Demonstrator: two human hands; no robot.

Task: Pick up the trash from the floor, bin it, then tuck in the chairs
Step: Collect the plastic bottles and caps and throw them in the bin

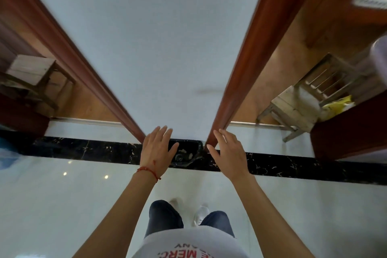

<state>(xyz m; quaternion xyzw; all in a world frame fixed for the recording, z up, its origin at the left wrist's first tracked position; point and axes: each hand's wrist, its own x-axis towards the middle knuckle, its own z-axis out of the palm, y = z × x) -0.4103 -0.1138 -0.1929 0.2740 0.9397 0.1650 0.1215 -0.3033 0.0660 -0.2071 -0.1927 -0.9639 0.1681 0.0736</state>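
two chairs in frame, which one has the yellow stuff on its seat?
The right chair, seen through the right doorway: something yellow lies on its seat. The left chair shows none.

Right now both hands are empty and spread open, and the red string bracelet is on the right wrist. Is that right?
Not quite. The head view shows the red string bracelet on the left wrist, not the right. The rest holds: the left hand and the right hand are both empty and spread open.

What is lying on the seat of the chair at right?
A crumpled yellow wrapper lies on the chair seat by the backrest. The dark desk covers the seat's near corner, so anything there is hidden.
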